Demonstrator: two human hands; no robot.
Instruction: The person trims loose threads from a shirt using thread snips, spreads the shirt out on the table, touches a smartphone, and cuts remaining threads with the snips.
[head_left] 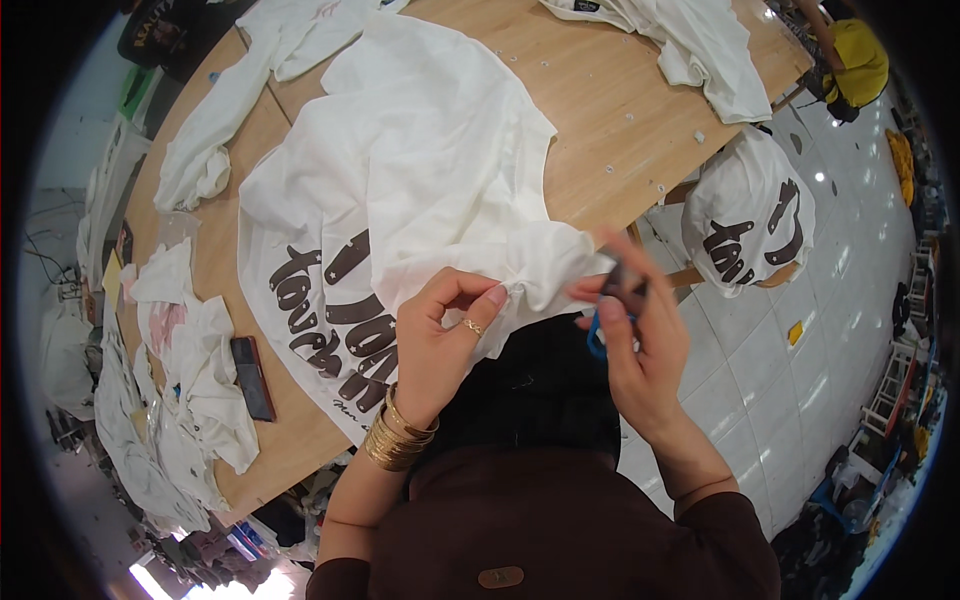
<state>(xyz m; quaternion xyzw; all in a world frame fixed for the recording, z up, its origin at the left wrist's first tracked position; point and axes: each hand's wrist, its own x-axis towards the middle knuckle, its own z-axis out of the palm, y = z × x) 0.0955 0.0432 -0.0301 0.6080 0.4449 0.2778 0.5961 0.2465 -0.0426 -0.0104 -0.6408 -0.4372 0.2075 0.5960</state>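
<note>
A large white garment (440, 140) with dark printed lettering spreads over the table and hangs past its near edge toward my lap. My left hand (445, 335), with a ring and gold bangles, pinches a bunched edge of it between thumb and fingers. Close by on the right, my right hand (645, 345) is closed around a small dark tool with a blue loop, which looks like thread snips (598, 335). That hand is smeared by motion. Its fingertips are beside the bunched cloth; whether they touch it I cannot tell.
More white garments lie on the wooden table (590, 110), at the far left, far right and near left. A dark phone (253, 378) rests at the left. A stool (750, 215) draped with a printed white garment stands right. Someone in yellow (860, 60) is at the far right.
</note>
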